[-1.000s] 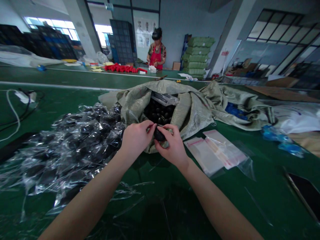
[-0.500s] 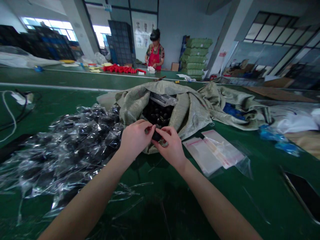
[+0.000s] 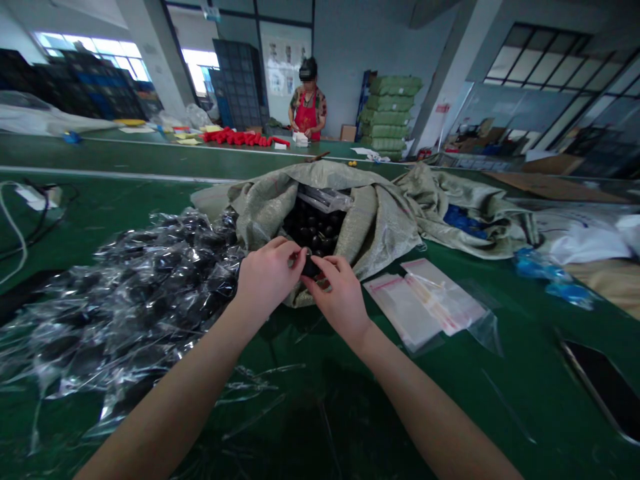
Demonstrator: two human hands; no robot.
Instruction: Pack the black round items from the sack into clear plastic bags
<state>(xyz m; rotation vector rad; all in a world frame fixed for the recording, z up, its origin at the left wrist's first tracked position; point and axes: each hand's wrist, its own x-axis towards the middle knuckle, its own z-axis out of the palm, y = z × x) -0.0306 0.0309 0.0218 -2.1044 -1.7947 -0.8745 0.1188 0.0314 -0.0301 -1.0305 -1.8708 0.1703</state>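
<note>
Dozens of wrapped black parts form a heap (image 3: 150,287) on the left of my green table (image 3: 500,380). My left hand (image 3: 267,277) and right hand (image 3: 340,297) are together at the mouth of the open sack (image 3: 385,220), both pinching one small black piece (image 3: 311,268). Flat clear bags (image 3: 425,300) lie just right. Far behind, a person (image 3: 307,110) stands at another table, with green bundles (image 3: 393,107) stacked by the wall.

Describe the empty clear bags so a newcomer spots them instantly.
Find the open woven sack on the green table. Right of its mouth, by the right hand, lies a flat stack of clear bags. Unlike the crinkled heap on the left, they are empty, red-striped.
</note>
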